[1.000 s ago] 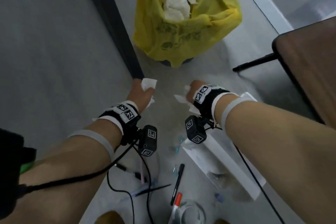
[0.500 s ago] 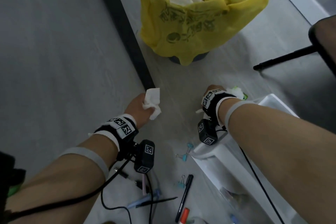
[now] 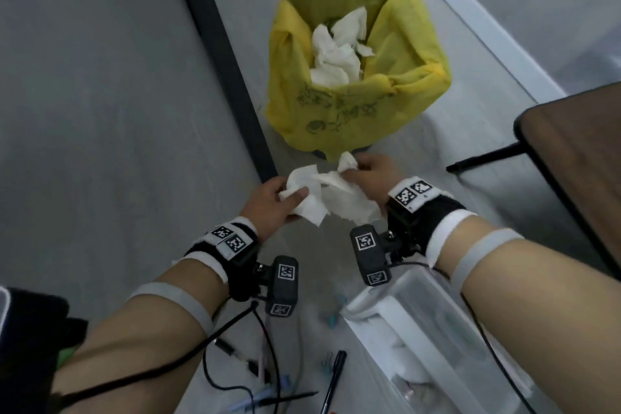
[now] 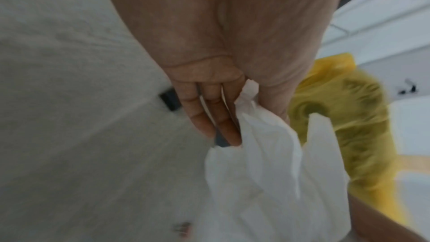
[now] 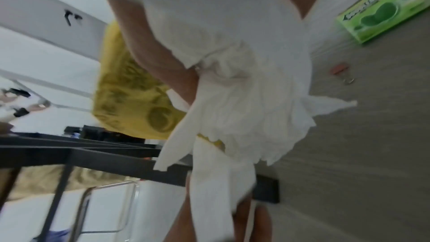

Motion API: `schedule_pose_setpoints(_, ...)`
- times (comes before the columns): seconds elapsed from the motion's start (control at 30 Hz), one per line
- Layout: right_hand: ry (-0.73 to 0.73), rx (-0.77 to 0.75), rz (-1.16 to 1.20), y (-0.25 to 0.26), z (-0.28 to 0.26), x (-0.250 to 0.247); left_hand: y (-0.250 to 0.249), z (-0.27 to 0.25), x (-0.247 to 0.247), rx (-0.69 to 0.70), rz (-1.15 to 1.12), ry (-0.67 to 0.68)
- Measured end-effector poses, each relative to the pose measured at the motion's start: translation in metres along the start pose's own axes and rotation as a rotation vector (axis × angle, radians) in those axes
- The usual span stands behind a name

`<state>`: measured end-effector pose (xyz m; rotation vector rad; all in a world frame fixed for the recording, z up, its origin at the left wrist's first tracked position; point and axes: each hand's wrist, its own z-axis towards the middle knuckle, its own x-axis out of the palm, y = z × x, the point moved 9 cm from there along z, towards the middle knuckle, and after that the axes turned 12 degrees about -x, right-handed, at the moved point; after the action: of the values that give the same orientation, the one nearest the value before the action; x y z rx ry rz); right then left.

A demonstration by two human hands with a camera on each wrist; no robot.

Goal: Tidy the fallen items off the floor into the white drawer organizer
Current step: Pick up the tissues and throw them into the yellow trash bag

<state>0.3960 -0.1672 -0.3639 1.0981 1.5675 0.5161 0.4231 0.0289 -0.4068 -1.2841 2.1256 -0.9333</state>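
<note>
Both hands meet over the floor on a bunch of white tissue [image 3: 331, 198]. My left hand [image 3: 275, 202] grips its left part, thumb on top; the tissue [image 4: 267, 178] hangs from those fingers in the left wrist view. My right hand [image 3: 369, 178] pinches the right part, and crumpled tissue [image 5: 244, 98] fills the right wrist view. The white drawer organizer [image 3: 433, 343] lies on the floor under my right forearm. Pens [image 3: 332, 380], a marker and small binder clips [image 3: 332, 318] lie scattered on the floor near my left forearm.
A bin lined with a yellow bag [image 3: 356, 77], holding crumpled tissues, stands just beyond the hands. A dark table leg [image 3: 221, 57] runs along the floor to its left. A brown table [image 3: 578, 158] stands right. A green box [image 5: 379, 10] and a pink clip [image 5: 341, 72] lie on the floor.
The hands, apart before and each gripping its own tissue, have come together in front of the bin. The tissues now form one bunch between them.
</note>
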Motion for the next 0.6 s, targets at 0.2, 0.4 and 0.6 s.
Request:
schedule_pose_setpoints(0.2,-0.002,-0.230,0.053,0.090,-0.015,-0.009,-0.088,-0.033,0.027,0.056,-0.142,0.112)
schedule_pose_setpoints(0.4,0.021,-0.462,-0.249,0.168,-0.001,-0.053,-0.163,-0.059,0.036,0.039,-0.317,0.202)
schedule_pose_setpoints(0.6,-0.518,-0.406,-0.184,0.203,0.041,-0.169,-0.216,-0.064,0.006,0.269,-0.182,0.068)
